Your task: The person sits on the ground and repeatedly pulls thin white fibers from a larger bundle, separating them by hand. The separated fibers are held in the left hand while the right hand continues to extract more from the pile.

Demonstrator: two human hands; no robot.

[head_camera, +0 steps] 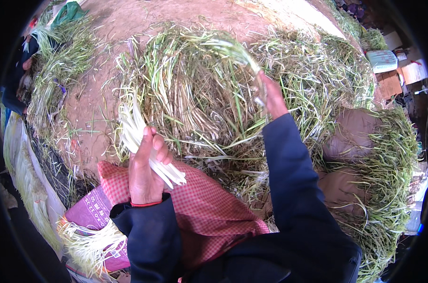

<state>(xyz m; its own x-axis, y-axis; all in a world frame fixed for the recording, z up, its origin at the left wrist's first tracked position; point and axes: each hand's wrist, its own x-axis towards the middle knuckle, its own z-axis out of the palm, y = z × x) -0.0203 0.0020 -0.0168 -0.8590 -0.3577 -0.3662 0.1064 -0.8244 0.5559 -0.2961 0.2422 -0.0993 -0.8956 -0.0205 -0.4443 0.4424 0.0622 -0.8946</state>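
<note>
My left hand (148, 166) is closed around a bundle of pale white plant stalks (132, 123), held above a red checked cloth (207, 201) on my lap. Further forward and to the right, my right hand (273, 93) grips a blurred bunch of long green and white stalks (231, 49), whose leafy ends trail to the left. Beneath both hands spreads a heap of long-stemmed leafy plants (185, 95) with brownish stems. At lower left, a bunch of cleaned pale stalks (93, 244) lies on a purple printed sack (93, 212).
Loose plant litter (306, 67) covers the ground at right, beside brown rounded bundles (352, 134) and a green pile (387, 169). Another heap (54, 81) lies at left, near a partly visible person (14, 95). Bare earth (90, 102) shows between heaps. Boxes (389, 85) stand at upper right.
</note>
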